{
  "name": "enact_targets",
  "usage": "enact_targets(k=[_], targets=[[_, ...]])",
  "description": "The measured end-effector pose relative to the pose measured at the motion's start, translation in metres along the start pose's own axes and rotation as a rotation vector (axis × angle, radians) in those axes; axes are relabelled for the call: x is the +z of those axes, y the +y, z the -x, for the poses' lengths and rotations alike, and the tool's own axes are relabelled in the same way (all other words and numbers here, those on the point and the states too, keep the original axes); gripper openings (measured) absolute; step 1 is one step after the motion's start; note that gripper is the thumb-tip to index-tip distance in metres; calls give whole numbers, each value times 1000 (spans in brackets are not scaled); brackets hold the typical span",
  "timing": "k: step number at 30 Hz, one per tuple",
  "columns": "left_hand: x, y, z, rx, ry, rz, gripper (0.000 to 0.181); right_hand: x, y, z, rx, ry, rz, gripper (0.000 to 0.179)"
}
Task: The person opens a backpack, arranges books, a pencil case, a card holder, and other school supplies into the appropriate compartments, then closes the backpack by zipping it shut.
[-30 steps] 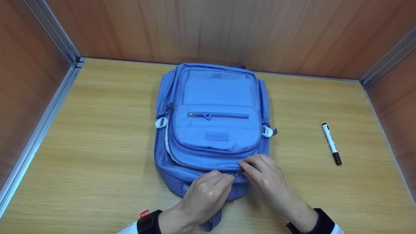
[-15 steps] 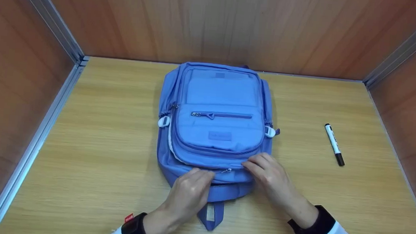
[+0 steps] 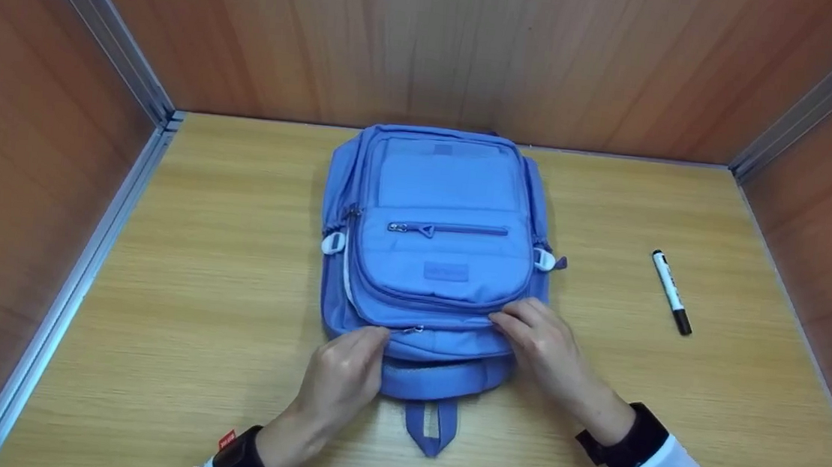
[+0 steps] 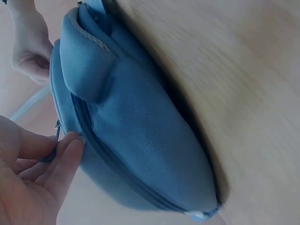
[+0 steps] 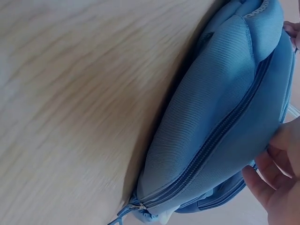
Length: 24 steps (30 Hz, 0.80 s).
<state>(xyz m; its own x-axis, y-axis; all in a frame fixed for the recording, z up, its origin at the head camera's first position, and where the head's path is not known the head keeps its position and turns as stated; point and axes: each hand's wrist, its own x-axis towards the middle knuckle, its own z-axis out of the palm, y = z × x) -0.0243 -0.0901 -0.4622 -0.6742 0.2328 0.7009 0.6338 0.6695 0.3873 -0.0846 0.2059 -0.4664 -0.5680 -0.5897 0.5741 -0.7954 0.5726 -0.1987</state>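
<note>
A blue backpack [image 3: 454, 184] lies on its back with its top handle [image 3: 431, 430] toward the person. My left hand [image 3: 344, 370] is at the left of the bag's near end, pinching a dark zipper pull [image 4: 48, 156] between thumb and fingers. The metal zipper slider [image 3: 415, 329] shows just right of those fingertips. On the bag's right side, my right hand [image 3: 547, 350] pinches the fabric edge beside the same zipper. In the right wrist view, its thumb lies on the blue fabric [image 5: 248, 126] and part of the grip is hidden.
A white marker with black ends [image 3: 671, 292] lies on the wooden table [image 3: 234, 248] to the right of the bag. Wood panels stand at the back [image 3: 440, 47], left and right, with metal frame strips along their edges.
My left hand has moved left across the bag's near end, drawing the zipper slider with it. The top handle has come into fuller view. The right hand stays at nearly the same spot.
</note>
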Motion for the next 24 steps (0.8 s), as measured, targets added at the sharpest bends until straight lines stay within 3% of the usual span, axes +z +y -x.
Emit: enact_targets(k=[7, 12, 19, 24], targets=[[-12, -18, 2, -61, 39, -23, 21, -2, 2, 1, 13, -11, 5, 27], [-21, -38, 2, -164, 62, -60, 19, -3, 4, 1, 9, 5, -8, 27], [-25, -64, -10, -248, 39, -79, 15, -3, 5, 1, 5, 57, -44, 26], [-25, -84, -20, -255, 44, -125, 13, -3, 4, 1, 24, 70, -62, 24]])
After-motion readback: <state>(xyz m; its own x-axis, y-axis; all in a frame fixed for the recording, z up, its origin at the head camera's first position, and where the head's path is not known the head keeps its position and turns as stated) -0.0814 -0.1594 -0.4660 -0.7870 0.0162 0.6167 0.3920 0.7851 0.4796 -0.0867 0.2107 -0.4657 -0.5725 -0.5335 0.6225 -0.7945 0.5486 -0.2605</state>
